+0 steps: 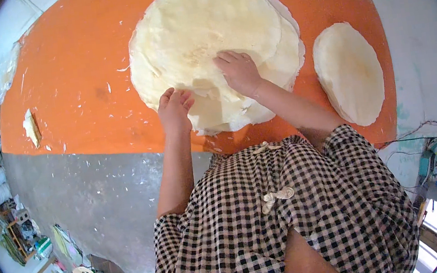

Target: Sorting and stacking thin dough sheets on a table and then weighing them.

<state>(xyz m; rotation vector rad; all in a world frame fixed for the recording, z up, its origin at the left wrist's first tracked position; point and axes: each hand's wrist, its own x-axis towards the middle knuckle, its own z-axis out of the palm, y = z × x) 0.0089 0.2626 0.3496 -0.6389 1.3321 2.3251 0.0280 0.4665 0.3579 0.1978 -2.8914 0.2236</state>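
Observation:
A large round stack of thin, pale dough-like sheets lies on an orange surface before me, its layers uneven at the rim. My right hand rests palm down on the middle of the top sheet, fingers together. Over the near left edge of the stack is my left hand, its fingers bent; whether they pinch the sheet's edge is unclear. To the right lies a smaller oval pile of similar sheets, touched by neither hand.
A folded pale scrap and small white flakes lie on the orange surface at left. Beyond its near left edge is a grey floor. Shelves with mixed goods stand far left; cables run at right.

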